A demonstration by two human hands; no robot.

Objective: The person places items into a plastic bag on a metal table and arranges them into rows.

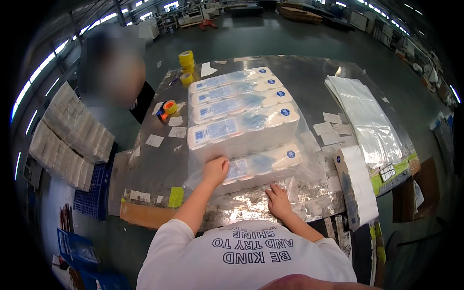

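Note:
Several wrapped packs of white paper rolls (220, 133) with blue printed labels lie in rows on the metal-topped table (164, 166), inside a large clear plastic bag (309, 137). The nearest pack (266, 164) lies lower than the row behind it. My left hand (216, 171) is at the left end of this near pack, its fingers curled closed on the bag's film; the exact grip is partly hidden. My right hand (279, 200) rests near the table's front edge, fingers apart, just in front of the near pack and holding nothing.
Another roll pack (357, 186) sits at the table's right corner. Flat clear bags (365, 116) are stacked behind it. Yellow tape rolls (186, 60) and a tape dispenser (166, 108) are at the left. A person (113, 70) stands there, near stacked packs (72, 140) on a blue pallet (94, 191).

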